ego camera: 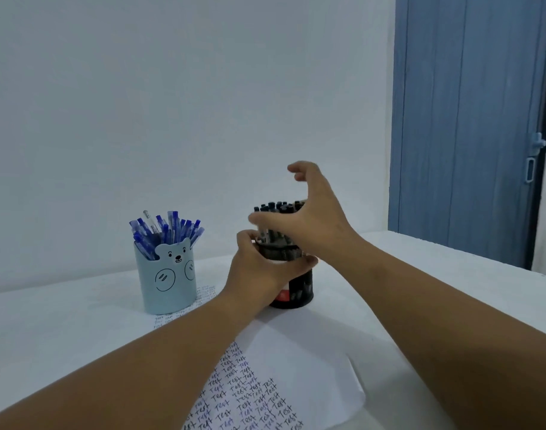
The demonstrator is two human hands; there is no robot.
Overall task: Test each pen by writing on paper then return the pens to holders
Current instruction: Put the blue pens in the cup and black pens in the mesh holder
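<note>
Gripping black holder (293,287) with left hand (259,268), right hand (312,225) fingers spread over black pens (278,207), holding nothing

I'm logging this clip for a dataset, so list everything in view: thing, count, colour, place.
bear holder: one, light blue, table left of centre, standing on a sheet's far edge
blue pens: many, blue-capped, upright in bear holder
black holder: one, black mesh, table centre
black pens: many, dark, in black holder
paper: white sheets, rows of "Test" written, near table
table: one, white
door: one, blue, right background
wall: white, behind
left hand: grips black holder
right hand: fingers spread, at the black pens
</note>
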